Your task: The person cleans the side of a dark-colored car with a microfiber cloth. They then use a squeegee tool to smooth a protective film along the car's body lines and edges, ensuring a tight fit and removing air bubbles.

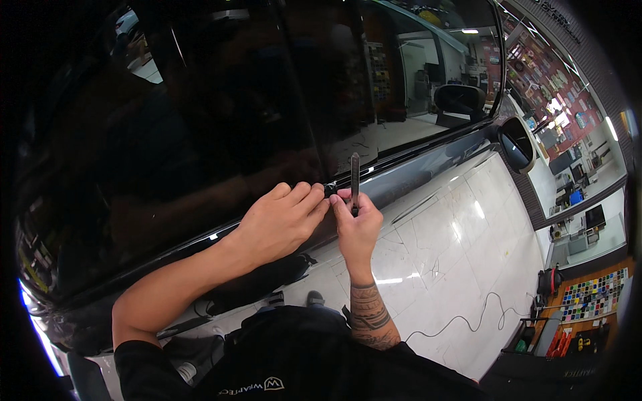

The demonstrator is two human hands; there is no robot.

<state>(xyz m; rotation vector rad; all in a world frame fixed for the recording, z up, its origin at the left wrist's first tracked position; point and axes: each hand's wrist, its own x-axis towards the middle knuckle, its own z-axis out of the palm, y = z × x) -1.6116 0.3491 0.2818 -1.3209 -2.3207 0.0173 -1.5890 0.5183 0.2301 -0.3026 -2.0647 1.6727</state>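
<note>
Item under handling: a small dark piece (330,190) at the base of the car's side glass, between the fingertips of both hands. Its nature, trim end or film edge, cannot be determined at this size. Clock positions are taken from it, 12 being the top of the view.

Right hand (360,224), at 4 o'clock: thumb and forefinger drawn together at the piece, while the same fist retains a slim knife-like tool (355,175), upright, its tip at 1 o'clock. Left hand (277,217), at 8 o'clock: fingers bent and bunched narrow at the piece; whether they pinch it or merely press cannot be told.

Principal risk: the tool shares a hand with the fine finger work. A slip or twist of that wrist could swing the tip into the window glass (435,73), towards 1 to 2 o'clock, or score the dark trim strip (401,162) at 2 o'clock. The left fingers, being close by, could be nicked.

Secondary risk: uneven pull by the two hands could tear or kink the piece. A loosened hold could drop the tool past the grey door panel (428,179), at 3 o'clock, marking its finish.
</note>
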